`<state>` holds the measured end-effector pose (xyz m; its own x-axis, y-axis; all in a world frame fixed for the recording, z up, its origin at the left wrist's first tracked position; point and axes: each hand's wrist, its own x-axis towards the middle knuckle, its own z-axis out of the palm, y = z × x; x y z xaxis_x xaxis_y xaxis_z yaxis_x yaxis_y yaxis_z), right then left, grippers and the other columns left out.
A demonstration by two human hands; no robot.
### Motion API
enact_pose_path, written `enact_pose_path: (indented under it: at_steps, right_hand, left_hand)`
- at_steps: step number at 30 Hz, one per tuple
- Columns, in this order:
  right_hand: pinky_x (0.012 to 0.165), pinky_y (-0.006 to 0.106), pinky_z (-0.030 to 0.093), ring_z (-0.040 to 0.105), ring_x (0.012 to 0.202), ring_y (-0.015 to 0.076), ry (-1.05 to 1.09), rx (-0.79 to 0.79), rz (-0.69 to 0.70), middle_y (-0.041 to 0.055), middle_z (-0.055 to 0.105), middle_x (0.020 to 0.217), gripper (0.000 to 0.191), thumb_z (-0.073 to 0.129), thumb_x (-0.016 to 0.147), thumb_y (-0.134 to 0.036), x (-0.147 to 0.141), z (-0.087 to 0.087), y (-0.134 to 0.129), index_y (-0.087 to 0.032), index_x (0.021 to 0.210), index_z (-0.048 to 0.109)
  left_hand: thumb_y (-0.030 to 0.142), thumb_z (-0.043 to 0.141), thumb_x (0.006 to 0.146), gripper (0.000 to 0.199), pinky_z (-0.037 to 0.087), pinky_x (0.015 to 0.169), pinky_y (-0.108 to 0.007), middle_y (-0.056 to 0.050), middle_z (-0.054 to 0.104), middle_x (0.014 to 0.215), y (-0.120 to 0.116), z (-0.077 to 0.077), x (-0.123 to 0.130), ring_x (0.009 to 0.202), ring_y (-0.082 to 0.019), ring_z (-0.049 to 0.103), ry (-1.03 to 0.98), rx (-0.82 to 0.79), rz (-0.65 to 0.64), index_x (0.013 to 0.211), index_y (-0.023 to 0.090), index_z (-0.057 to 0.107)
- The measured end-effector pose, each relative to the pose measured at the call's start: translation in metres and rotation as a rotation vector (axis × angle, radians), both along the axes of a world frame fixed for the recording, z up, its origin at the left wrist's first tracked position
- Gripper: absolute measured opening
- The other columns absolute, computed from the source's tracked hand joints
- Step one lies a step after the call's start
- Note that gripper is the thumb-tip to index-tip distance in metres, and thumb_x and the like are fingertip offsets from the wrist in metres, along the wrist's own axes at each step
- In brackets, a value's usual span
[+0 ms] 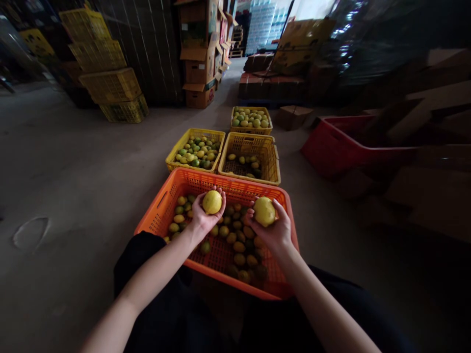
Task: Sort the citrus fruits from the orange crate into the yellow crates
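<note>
A yellow lemon (pixel 212 202) rests in my left hand (pixel 202 218), the fingers curled round it. My right hand (pixel 275 233) grips another yellow lemon (pixel 264 212), which looks slightly bigger. Both hands are raised over an orange plastic crate (pixel 162 208) that stands between my legs. Many green and yellow lemons (pixel 239 246) lie on the bottom of that crate, partly hidden by my hands and forearms.
Beyond the orange crate stand a yellow crate (pixel 176 148) full of lemons, a sparsely filled yellow crate (pixel 270 162) and a full one (pixel 232 125) farther back. A red bin (pixel 320 147) is at right. Stacked yellow crates (pixel 110 86) and cardboard boxes (pixel 196 73) stand behind.
</note>
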<state>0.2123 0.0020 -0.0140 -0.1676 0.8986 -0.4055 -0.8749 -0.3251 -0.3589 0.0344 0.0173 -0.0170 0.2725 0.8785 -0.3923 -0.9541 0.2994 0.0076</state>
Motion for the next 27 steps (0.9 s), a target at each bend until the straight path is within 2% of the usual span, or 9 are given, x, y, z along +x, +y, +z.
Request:
enact_pose_path:
  at_steps: [7, 14, 19, 24, 27]
  right_hand:
    - [0.055, 0.028, 0.052, 0.057, 0.064, 0.0162, 0.035, 0.043, 0.016, 0.0074, 0.064, 0.077, 0.026, 0.054, 0.074, -0.032, 0.000, -0.004, 0.001, -0.017, 0.095, 0.058]
    - [0.054, 0.028, 0.051, 0.057, 0.066, 0.0159, 0.031, -0.023, -0.001, 0.0071, 0.063, 0.076, 0.024, 0.051, 0.077, -0.032, -0.005, 0.002, 0.000, -0.017, 0.093, 0.059]
    - [0.052, 0.027, 0.050, 0.055, 0.061, 0.0148, -0.015, 0.001, 0.026, 0.0060, 0.064, 0.075, 0.025, 0.053, 0.074, -0.035, -0.003, 0.000, 0.001, -0.017, 0.090, 0.060]
    - [0.046, 0.025, 0.044, 0.056, 0.059, 0.0153, -0.209, 0.096, 0.082, 0.0038, 0.063, 0.077, 0.023, 0.057, 0.071, -0.038, -0.008, -0.002, 0.002, -0.020, 0.084, 0.058]
    - [0.051, 0.027, 0.046, 0.058, 0.069, 0.0180, -0.464, 0.212, 0.078, 0.0014, 0.062, 0.082, 0.025, 0.059, 0.069, -0.037, -0.016, -0.004, -0.001, -0.023, 0.090, 0.057]
  left_hand:
    - [0.017, 0.047, 0.075, 0.025, 0.055, 0.075, -0.031, -0.009, 0.068, 0.083, 0.000, -0.001, 0.000, 0.094, -0.022, 0.063, -0.019, -0.012, 0.015, 0.090, 0.011, 0.067]
    - [0.017, 0.048, 0.074, 0.024, 0.055, 0.075, -0.031, -0.009, 0.067, 0.082, 0.001, -0.003, 0.000, 0.091, -0.022, 0.064, -0.020, -0.011, 0.001, 0.089, 0.011, 0.067]
    - [0.017, 0.048, 0.074, 0.025, 0.054, 0.076, -0.031, -0.008, 0.067, 0.082, 0.002, -0.002, -0.002, 0.091, -0.021, 0.064, -0.009, -0.005, 0.007, 0.091, 0.012, 0.066]
    - [0.020, 0.047, 0.074, 0.026, 0.053, 0.072, -0.033, -0.009, 0.067, 0.084, 0.005, -0.013, 0.002, 0.086, -0.021, 0.064, 0.172, 0.038, -0.065, 0.091, 0.012, 0.065]
    - [0.026, 0.045, 0.077, 0.026, 0.052, 0.071, -0.036, -0.008, 0.065, 0.082, 0.005, -0.027, 0.014, 0.077, -0.020, 0.063, 0.353, 0.001, -0.151, 0.089, 0.013, 0.064]
